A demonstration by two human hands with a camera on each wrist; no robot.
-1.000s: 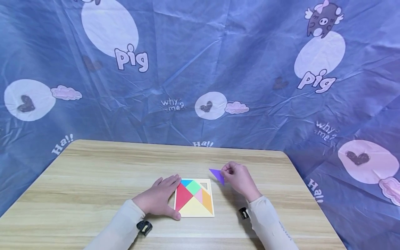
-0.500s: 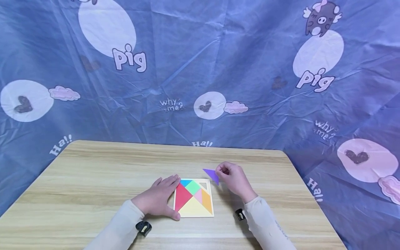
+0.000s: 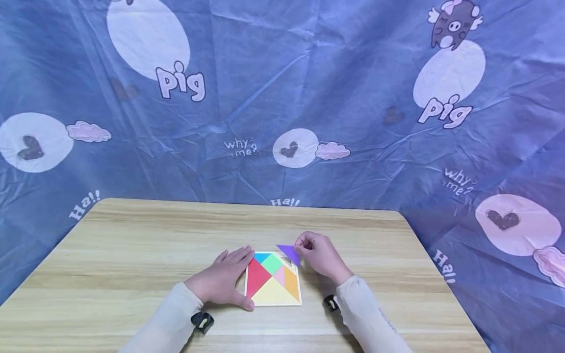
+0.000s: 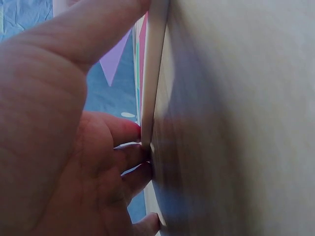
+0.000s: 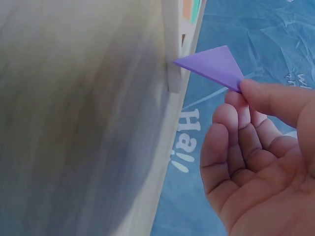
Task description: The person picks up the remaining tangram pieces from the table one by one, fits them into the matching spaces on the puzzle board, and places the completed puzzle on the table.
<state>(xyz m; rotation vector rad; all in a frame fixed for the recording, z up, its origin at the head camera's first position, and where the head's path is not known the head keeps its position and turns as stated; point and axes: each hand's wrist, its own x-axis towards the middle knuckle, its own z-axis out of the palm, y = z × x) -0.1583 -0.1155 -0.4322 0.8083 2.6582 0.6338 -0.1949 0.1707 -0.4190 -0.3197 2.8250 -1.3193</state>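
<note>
A square tangram board (image 3: 273, 306) with a pale frame lies on the table, holding red, blue, green, pink, orange and yellow pieces. A small triangular gap shows at its far right corner. My left hand (image 3: 220, 279) rests along the board's left side, fingers extended at the far corner and thumb at the near one. My right hand (image 3: 322, 255) pinches a purple triangle tangram piece (image 3: 289, 253) by one corner between thumb and index finger. The purple piece is above the far right corner of the board, partly covering the gap. In the right wrist view the purple triangle (image 5: 214, 66) is tilted beside the frame's edge.
The wood-grain table (image 3: 154, 235) extends around the board on all sides. Behind it and to the right hangs a blue printed cloth (image 3: 247, 98). A black wrist camera sits at each cuff, the left one (image 3: 203, 322) close to the tabletop.
My right hand has moved left with the purple triangle, from right of the board to over its far right corner. The left hand has stayed on the board's left side.
</note>
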